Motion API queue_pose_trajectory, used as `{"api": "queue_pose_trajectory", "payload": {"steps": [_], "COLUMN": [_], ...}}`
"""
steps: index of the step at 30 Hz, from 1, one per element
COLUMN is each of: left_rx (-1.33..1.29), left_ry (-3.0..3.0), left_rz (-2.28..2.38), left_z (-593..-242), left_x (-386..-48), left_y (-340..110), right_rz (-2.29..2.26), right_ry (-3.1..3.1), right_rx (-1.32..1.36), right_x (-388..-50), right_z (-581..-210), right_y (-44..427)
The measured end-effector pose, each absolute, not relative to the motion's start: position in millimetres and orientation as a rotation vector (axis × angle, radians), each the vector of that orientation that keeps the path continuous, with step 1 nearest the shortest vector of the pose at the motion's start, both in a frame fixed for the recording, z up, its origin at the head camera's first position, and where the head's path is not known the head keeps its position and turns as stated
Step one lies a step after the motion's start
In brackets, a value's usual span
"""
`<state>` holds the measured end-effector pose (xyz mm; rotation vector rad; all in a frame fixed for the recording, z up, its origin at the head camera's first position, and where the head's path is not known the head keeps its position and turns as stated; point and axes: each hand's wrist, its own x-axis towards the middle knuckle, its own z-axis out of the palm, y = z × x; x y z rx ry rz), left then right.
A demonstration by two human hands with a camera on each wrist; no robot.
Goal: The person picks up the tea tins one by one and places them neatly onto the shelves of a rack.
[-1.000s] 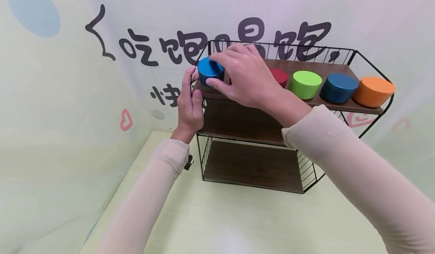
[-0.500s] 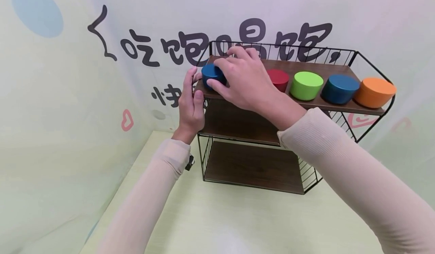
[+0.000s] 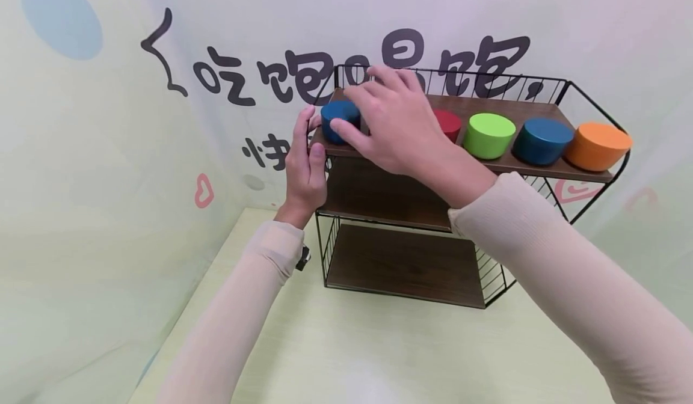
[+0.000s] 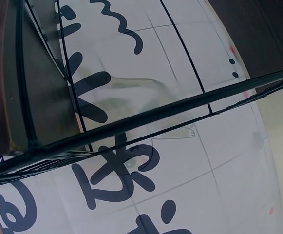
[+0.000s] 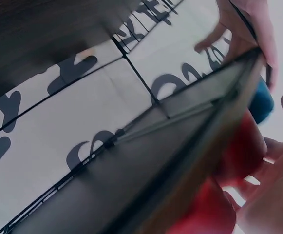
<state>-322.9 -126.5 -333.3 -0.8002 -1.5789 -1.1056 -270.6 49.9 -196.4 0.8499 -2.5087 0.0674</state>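
Note:
On the left end of the top shelf of a three-tier wire rack (image 3: 373, 193) stands a round blue tin (image 3: 331, 128). My right hand (image 3: 397, 124) hovers over and beside it, fingers spread, the thumb passing in front of the tin. A gap shows between thumb and blue tin in the right wrist view. My left hand (image 3: 305, 163) grips the rack's upper left corner, thumb at the front. A red tin (image 3: 448, 124) is partly covered by my right hand; the right wrist view shows two red tins, the nearer red tin (image 5: 202, 214) and one beyond.
Further right on the top shelf stand a green tin (image 3: 489, 136), a dark blue tin (image 3: 543, 141) and an orange tin (image 3: 597, 146). A low wire rail (image 3: 498, 79) runs along the back. The rack stands on a pale table (image 3: 390, 344) before a printed curtain.
The blue tin has shifted slightly right and down onto the shelf. My right hand's fingers have loosened and lifted off it. My left hand keeps its place on the rack.

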Motion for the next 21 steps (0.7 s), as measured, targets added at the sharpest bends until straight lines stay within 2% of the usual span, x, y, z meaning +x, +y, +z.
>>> {"api": "queue_pose_trajectory", "payload": {"steps": [8,21], "left_rx": [-0.823,-0.836], "left_ry": [-1.659,-1.736], "left_rz": [-1.11,-1.102], "left_z": [-334.1,-335.3], "left_x": [-324.4,-319.4], "left_y": [-140.8,-161.1], "right_rz": [0.252,0.441], "right_ry": [-2.273,-2.074], "right_rx": [0.809,0.558], "right_x": [-251.2,-234.7], "right_z": [-184.4,-230.2], "right_y": [105.9,233.8]}}
